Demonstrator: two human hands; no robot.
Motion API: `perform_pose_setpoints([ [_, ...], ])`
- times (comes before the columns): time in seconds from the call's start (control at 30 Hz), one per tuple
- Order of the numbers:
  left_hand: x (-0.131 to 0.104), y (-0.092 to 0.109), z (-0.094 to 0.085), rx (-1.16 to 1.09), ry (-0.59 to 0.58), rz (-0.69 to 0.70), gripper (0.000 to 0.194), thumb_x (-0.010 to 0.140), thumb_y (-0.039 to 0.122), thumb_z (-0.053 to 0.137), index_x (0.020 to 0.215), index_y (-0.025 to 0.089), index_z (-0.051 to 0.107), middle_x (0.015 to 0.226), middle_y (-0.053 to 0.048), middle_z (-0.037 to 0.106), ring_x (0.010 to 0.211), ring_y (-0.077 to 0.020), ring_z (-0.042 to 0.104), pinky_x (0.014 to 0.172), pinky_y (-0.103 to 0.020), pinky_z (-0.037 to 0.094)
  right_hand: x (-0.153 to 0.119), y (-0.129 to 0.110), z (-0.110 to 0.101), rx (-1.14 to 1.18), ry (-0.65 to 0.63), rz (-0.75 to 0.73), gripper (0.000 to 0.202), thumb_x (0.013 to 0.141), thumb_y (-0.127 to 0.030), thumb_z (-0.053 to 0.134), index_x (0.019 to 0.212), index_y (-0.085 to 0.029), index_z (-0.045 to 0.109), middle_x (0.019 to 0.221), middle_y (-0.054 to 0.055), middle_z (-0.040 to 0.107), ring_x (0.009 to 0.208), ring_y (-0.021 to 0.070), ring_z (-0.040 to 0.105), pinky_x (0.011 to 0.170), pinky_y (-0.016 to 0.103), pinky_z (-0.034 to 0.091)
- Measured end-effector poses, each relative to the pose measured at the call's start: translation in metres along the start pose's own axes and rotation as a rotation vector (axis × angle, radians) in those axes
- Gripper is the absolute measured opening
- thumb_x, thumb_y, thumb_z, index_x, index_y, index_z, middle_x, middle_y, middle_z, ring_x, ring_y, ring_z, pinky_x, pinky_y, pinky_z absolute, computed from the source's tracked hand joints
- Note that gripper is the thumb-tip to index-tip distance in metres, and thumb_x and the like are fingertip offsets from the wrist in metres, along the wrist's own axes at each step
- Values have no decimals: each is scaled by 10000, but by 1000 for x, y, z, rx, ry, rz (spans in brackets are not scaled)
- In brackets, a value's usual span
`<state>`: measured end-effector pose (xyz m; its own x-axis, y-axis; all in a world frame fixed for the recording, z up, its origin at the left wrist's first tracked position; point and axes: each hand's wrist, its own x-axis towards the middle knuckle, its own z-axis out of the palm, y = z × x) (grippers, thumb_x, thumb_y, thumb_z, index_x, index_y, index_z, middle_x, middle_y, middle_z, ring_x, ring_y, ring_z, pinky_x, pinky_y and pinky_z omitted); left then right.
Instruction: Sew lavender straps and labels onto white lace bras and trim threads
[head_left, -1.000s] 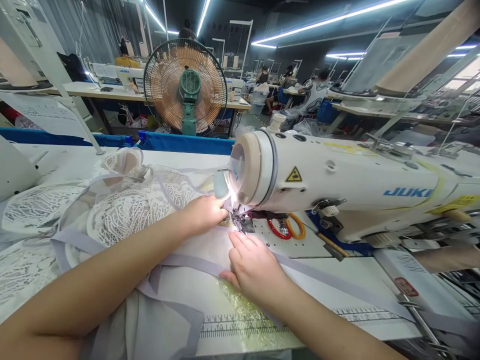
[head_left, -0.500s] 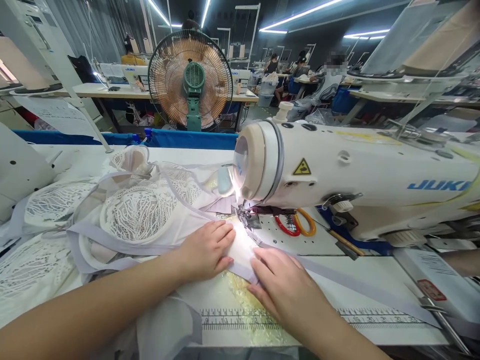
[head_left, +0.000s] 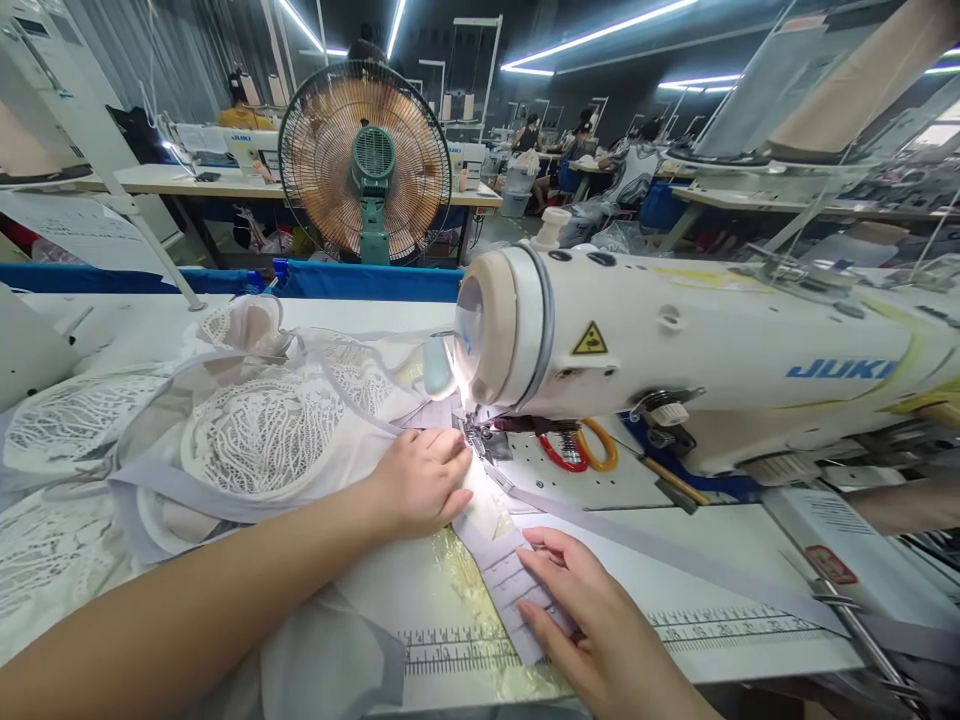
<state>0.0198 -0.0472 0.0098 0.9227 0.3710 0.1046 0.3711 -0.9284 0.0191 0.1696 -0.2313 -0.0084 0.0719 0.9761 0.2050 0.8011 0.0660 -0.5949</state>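
My left hand (head_left: 424,480) lies flat on white lace fabric (head_left: 262,430), pressing it down just left of the presser foot (head_left: 480,440) of a white JUKI sewing machine (head_left: 675,350). My right hand (head_left: 592,620) rests nearer to me, fingers spread on a pale lilac strip piece (head_left: 510,580) that runs from the needle toward the table's front edge. A long lilac band (head_left: 675,560) trails off to the right across the table.
Red and orange scissors (head_left: 577,450) lie on the machine bed behind the foot. A ruler scale (head_left: 465,650) is printed along the table's front edge. A fan (head_left: 365,165) stands behind the blue divider; other people sit at far tables.
My right hand has slid back toward me along the lilac strip, uncovering its end. The left hand stays pressed on the fabric by the foot.
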Motion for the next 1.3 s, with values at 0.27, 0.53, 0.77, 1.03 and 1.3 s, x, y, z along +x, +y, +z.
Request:
perform_pose_setpoints([
  [0.27, 2, -5, -6, -96, -34, 93, 395, 870, 316, 435, 1180, 89, 526, 1165, -144, 555, 1016, -255, 525, 862, -374, 439, 10, 1, 5, 262, 90, 207, 234, 853, -293, 489, 1001, -240, 663, 1213, 123, 503, 1043, 245, 569, 630, 266, 566],
  [0.53, 1, 1, -4, -49, -3, 61, 388, 876, 349, 427, 1123, 82, 562, 1103, -145, 579, 988, -268, 526, 820, -393, 452, 26, 3, -9, 565, 66, 386, 216, 767, -356, 610, 903, -207, 688, 1045, 90, 643, 996, 241, 599, 848, 337, 507],
  [0.77, 8, 6, -12, 20, -59, -14, 393, 882, 385, 388, 1048, 106, 609, 1055, -122, 584, 902, -255, 519, 721, -397, 420, 25, -3, -21, 364, -245, 426, 343, 800, -381, 544, 1063, -202, 673, 1095, 83, 672, 994, 259, 620, 863, 383, 501],
  [1.03, 7, 3, -6, -26, -58, -22, 451, 887, 396, 376, 1187, 93, 523, 1190, -164, 522, 1040, -295, 493, 820, -430, 414, 28, 0, -20, 308, -195, 372, 324, 801, -372, 543, 1046, -215, 687, 1093, 80, 678, 1011, 263, 622, 866, 375, 509],
  [1.3, 10, 2, -4, -54, -42, 3, 415, 883, 369, 390, 1141, 81, 538, 1112, -164, 544, 1030, -287, 498, 850, -407, 437, 29, 3, -23, 374, -52, 472, 347, 771, -430, 565, 1010, -215, 696, 1113, 86, 670, 1034, 266, 610, 901, 382, 488],
])
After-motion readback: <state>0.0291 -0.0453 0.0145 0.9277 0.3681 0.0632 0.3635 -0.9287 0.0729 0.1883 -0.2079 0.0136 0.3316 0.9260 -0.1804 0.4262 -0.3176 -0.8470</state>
